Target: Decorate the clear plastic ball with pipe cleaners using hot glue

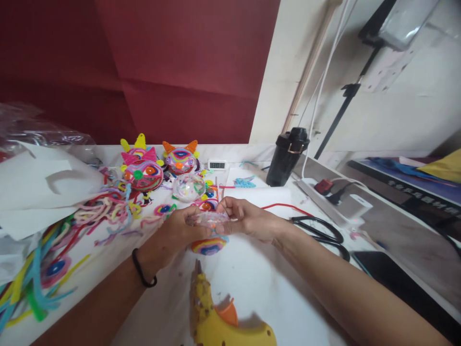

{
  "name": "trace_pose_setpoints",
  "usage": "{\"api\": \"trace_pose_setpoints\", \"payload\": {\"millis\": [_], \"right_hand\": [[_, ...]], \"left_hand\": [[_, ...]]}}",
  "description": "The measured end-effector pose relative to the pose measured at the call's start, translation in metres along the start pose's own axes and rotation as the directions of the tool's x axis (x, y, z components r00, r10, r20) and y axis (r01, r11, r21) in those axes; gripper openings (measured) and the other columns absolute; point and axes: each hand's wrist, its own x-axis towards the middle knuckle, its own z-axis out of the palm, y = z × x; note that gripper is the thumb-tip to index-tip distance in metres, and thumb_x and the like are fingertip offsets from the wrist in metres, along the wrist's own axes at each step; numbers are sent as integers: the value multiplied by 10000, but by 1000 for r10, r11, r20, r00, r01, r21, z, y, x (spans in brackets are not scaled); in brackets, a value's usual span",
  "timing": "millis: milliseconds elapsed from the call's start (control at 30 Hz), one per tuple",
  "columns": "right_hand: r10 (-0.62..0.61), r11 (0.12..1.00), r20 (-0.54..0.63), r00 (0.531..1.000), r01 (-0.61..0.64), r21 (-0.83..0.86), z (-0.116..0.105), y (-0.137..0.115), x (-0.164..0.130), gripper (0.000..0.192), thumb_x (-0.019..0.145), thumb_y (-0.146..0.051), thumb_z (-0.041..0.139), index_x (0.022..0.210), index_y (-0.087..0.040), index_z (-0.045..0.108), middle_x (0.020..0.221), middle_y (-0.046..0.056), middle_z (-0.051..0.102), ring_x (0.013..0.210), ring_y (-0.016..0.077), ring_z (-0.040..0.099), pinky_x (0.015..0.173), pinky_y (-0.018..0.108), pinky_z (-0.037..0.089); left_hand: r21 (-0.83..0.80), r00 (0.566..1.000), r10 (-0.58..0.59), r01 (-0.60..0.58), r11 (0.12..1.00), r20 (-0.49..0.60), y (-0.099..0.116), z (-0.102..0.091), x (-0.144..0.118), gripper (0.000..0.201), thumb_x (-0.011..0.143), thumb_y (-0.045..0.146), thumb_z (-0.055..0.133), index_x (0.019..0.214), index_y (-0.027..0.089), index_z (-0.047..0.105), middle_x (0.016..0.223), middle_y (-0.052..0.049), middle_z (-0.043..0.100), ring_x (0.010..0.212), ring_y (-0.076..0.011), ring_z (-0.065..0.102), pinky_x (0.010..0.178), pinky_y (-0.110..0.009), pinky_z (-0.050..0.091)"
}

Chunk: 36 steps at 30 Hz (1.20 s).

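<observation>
While left hand (175, 232) and right hand (254, 221) pinch its ends, a clear piece (213, 219) lies between them.

On the long, dark blue, flat box (414, 192) at the far right, carries one line of bold white Chinese characters, slanting down along the dark front edge. Seems to include 乒乓 (table tennis) and 器材 (equipment); blurs too much towards both ends to read in full. On the small, white, rectangular digital clock (216, 165) near the back of the table, displays dark digits on a grey screen. Appears to show four figures, probably starting with 1; is too small and soft to read exactly.
</observation>
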Motion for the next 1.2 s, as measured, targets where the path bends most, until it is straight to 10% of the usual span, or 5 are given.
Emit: {"api": "trace_pose_setpoints", "payload": {"millis": [1200], "right_hand": [[-59,997,24,998,58,43,-4,10,5,498,552,-324,884,859,-178,519,724,-56,575,640,103,502,618,247,364]], "left_hand": [[-72,998,51,-49,996,24,-11,-5,4,261,595,255,757,784,153,608,709,-10,643,600,-150,573,528,-256,417]]}}
